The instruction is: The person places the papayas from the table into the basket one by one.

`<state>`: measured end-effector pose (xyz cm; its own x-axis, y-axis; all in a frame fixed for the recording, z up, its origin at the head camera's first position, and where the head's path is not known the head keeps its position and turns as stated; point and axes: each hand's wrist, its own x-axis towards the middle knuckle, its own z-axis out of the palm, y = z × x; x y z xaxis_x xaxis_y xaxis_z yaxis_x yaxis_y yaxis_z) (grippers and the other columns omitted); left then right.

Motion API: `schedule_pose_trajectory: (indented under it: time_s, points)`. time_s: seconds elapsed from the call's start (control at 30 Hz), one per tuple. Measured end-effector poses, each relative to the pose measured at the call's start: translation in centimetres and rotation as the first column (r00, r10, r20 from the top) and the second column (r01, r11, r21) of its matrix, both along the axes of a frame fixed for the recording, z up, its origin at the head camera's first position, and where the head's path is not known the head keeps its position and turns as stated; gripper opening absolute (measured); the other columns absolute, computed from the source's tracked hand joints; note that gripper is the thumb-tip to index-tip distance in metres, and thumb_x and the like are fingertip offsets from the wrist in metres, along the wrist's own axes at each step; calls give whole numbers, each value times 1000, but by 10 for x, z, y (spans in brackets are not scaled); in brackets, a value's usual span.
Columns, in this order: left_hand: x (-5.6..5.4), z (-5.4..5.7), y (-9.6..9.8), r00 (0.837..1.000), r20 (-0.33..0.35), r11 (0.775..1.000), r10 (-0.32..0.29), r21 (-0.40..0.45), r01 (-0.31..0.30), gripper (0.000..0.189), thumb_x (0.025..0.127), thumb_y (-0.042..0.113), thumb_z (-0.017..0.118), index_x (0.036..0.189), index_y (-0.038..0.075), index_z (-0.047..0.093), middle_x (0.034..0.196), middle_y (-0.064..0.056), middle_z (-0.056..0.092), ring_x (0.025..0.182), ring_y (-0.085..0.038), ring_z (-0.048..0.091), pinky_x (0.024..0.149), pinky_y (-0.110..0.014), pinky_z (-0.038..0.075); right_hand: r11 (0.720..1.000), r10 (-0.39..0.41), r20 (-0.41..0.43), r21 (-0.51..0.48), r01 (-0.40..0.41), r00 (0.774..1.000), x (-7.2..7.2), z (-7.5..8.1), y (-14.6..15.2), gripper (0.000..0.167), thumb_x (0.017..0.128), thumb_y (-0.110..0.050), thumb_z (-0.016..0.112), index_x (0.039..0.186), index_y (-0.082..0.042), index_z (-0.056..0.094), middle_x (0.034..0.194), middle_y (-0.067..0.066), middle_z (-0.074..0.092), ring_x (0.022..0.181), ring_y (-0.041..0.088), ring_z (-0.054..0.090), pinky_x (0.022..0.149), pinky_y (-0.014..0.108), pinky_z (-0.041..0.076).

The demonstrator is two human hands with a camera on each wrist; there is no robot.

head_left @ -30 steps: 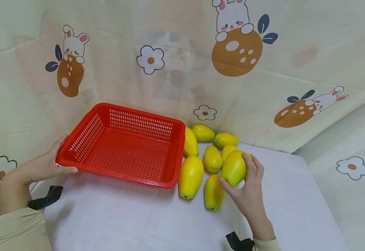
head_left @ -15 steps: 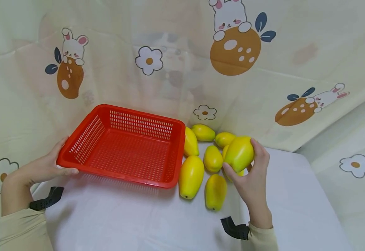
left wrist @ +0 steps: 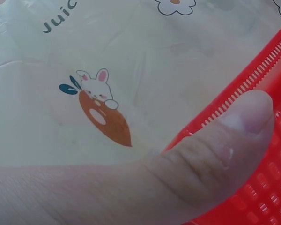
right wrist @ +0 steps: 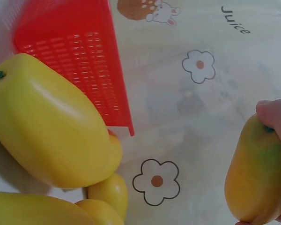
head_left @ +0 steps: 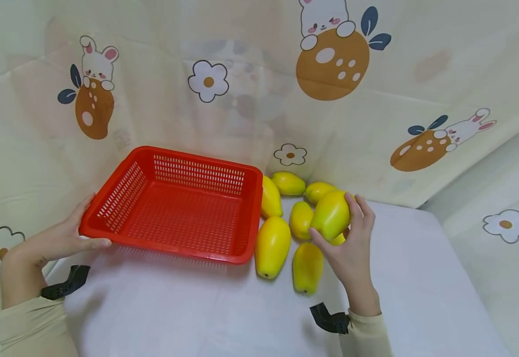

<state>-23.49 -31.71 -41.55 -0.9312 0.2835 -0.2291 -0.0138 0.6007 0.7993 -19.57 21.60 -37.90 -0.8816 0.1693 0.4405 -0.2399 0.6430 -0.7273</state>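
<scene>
My left hand (head_left: 63, 239) grips the left front corner of a red plastic basket (head_left: 183, 213) with slotted walls. In the left wrist view its thumb (left wrist: 225, 150) lies over the basket's edge; the other fingers are hidden. My right hand (head_left: 353, 260) holds a yellow mango (head_left: 330, 215) between thumb and fingers, above the other mangoes. In the right wrist view the held mango (right wrist: 257, 173) looks orange with a greenish top. Several yellow mangoes lie right of the basket, among them a large one (head_left: 272, 247) beside its wall and another (head_left: 307, 267) nearer the front.
A white-covered table (head_left: 174, 307) bears the basket and fruit. Behind it hangs a cream curtain (head_left: 152, 99) printed with rabbits and flowers, close to the basket's back rim. Smaller mangoes (head_left: 288, 184) lie near the curtain. A black wrist mount (head_left: 330, 318) sits at my right wrist.
My right hand has raised the mango from among the others, then shifted slightly left with it. The left hand and basket stay nearly in place.
</scene>
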Motion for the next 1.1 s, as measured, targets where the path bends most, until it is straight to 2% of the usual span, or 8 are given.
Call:
schedule_pose_trajectory:
  time_s: [0.13, 0.27, 0.43, 0.67, 0.97, 1.1]
  points:
    - [0, 1, 1, 1000, 11, 1000, 12, -2, -12, 117, 80, 37, 74, 150, 22, -19, 148, -25, 14, 129, -49, 20, 75, -48, 57, 999, 16, -1, 37, -16, 1000, -3, -6, -5, 93, 71, -18, 83, 147, -25, 30, 152, 3, 14, 132, 28, 35, 98, 59, 43]
    - [0, 0, 2, 1000, -8, 1000, 8, 13, -7, 116, 80, 35, 74, 151, 23, -17, 148, -23, 16, 129, -46, 21, 74, -45, 58, 996, 42, 18, 72, -44, 999, -3, -10, -12, 95, 71, -21, 84, 148, -26, 29, 153, 2, 13, 131, 28, 35, 99, 57, 44]
    - [0, -1, 2, 1000, -27, 1000, -5, 16, 6, 114, 81, 32, 73, 151, 23, -17, 148, -22, 17, 129, -44, 22, 74, -42, 58, 994, 86, 24, 72, -88, 996, -2, -13, -21, 97, 70, -20, 84, 149, -25, 28, 154, 3, 13, 132, 29, 35, 99, 55, 44]
    - [0, -1, 1, 1000, -21, 1000, -3, 9, 3, 115, 82, 31, 73, 150, 25, -19, 149, -25, 15, 129, -47, 22, 76, -47, 57, 987, 106, 48, 115, -111, 993, -1, -17, -31, 106, 71, -26, 84, 152, -31, 17, 155, 3, 15, 136, 30, 32, 103, 51, 43]
    - [0, 0, 1, 1000, 1, 1000, 1, -17, -1, 116, 83, 34, 72, 149, 24, -23, 148, -27, 13, 128, -49, 21, 79, -48, 56, 977, 121, 63, 167, -130, 991, 0, -19, -41, 105, 71, -32, 83, 153, -24, 17, 157, 0, 13, 140, 27, 25, 107, 56, 36]
    - [1, -1, 2, 1000, 6, 1000, 5, -11, -5, 116, 82, 34, 72, 149, 24, -22, 148, -27, 13, 128, -50, 21, 78, -49, 56, 977, 131, 72, 158, -141, 989, 0, -21, -43, 106, 70, -33, 84, 153, -22, 17, 157, 1, 15, 140, 26, 25, 108, 55, 36]
